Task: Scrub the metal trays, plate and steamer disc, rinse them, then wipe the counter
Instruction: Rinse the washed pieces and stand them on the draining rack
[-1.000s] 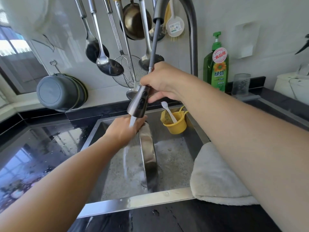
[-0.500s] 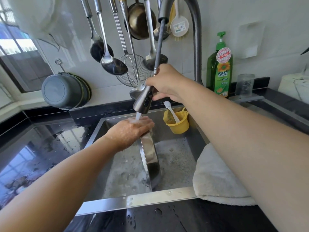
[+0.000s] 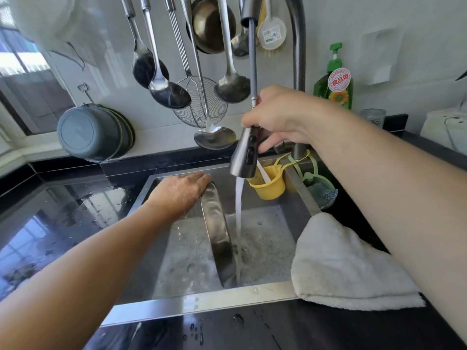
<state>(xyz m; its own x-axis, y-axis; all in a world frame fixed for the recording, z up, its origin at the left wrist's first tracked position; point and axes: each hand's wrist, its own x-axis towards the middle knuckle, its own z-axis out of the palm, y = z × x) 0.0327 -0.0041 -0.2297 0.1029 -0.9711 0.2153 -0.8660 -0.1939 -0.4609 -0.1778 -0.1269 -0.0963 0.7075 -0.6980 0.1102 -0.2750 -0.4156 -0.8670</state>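
Since 1 second ago, the sprayer head (image 3: 244, 155) has swung from above the left hand (image 3: 181, 192) to the right of the metal tray (image 3: 219, 233), and its stream now falls past the tray's right face into the foamy water. That left hand, wet, lies with fingers straight and together over the tray's top rim, steadying it upright on edge in the middle of the sink (image 3: 202, 303). Gripping the sprayer head, the right hand (image 3: 280, 117) has its fingers curled round the neck, with the hose running up to the faucet. At the sink's back right corner hangs a yellow cup (image 3: 270, 188); a white cloth (image 3: 348, 263) drapes over the sink's right edge. Water drops dot the black counter (image 3: 252, 332) along the sink's front edge.
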